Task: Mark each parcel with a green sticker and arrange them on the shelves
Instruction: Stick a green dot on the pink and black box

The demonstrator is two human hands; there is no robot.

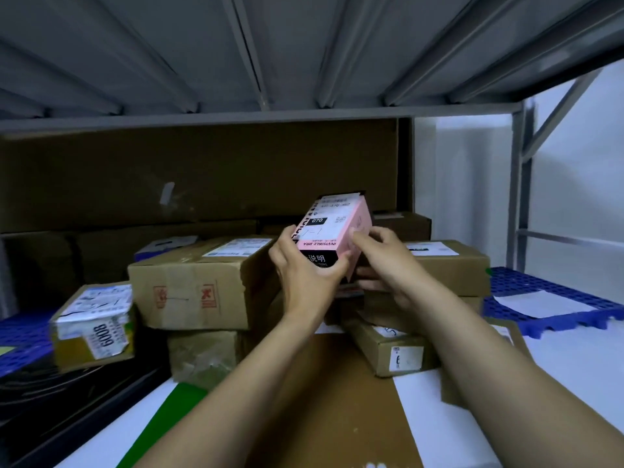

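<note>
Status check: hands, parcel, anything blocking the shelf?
Left hand and right hand both grip pink box, raised. No green sticker visible on it. Cardboard parcels crowd the shelf ahead.

Setting: parcel storeroom or small warehouse, viewed inside a bay of grey steel racking point(270, 111). Ribbed underside of the upper shelf point(304, 45) overhead; upright and diagonal brace point(516, 184) at right against a white wall point(574, 184). Brown cartons point(192, 285) stacked in the bay, most carrying printed shipping labels point(236, 247); one label reads "6008" point(107, 336). A large flat carton point(202, 170) stands along the back. Blue plastic pallets point(526, 292) lie at both sides.
</note>
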